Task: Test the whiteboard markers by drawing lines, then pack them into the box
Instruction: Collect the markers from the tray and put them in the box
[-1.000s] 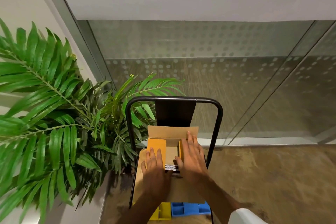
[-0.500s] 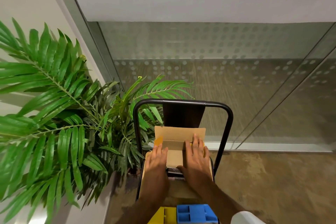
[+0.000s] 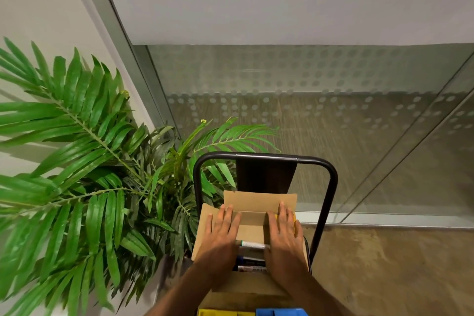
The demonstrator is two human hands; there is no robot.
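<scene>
A brown cardboard box (image 3: 259, 201) sits on a black-framed chair (image 3: 265, 159) below me, its far flap standing up. Inside, several whiteboard markers (image 3: 252, 245) lie crosswise in the gap between my hands. My left hand (image 3: 220, 235) lies flat with straight fingers on the box's left side flap. My right hand (image 3: 283, 233) lies flat the same way on the right side flap, where a strip of yellow shows at its edge. Neither hand grips anything.
A large green palm plant (image 3: 84, 167) fills the left, its fronds reaching the chair. A frosted dotted glass wall (image 3: 320, 100) stands behind. Yellow (image 3: 225, 312) and blue plastic trays (image 3: 280, 312) show at the bottom edge. Brown floor (image 3: 384, 264) lies to the right.
Both hands have spread apart from the box's middle onto its side flaps and pressed them down. The yellow inner sides are now covered and more markers show between the hands.
</scene>
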